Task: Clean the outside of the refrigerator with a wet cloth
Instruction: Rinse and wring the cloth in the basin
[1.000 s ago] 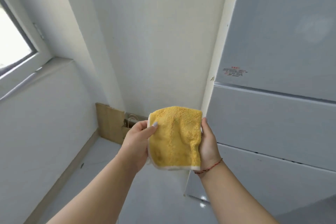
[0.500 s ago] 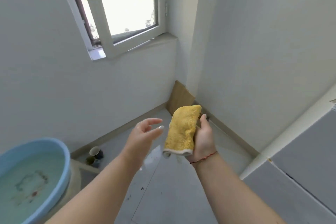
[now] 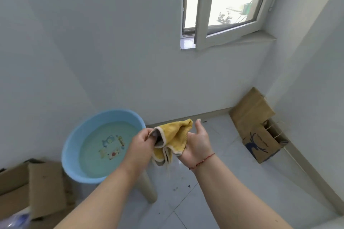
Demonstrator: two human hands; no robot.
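L hand (image 3: 142,145) pinching yellow cloth (image 3: 175,135), R hand (image 3: 198,143) cradling it

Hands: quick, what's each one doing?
Left hand: fingers pinch the yellow cloth.
Right hand: open, fingers straight, cloth draped over it.

1. The view now faces the window wall; the refrigerator seen a second ago is out of frame.
2. The left hand (image 3: 142,145), apart half a second ago, now pinches the crumpled yellow terry cloth (image 3: 172,138).
3. The right hand (image 3: 198,142) opens under it.
4. The blue plastic basin of water (image 3: 74,147) sits fully visible beside the hands.
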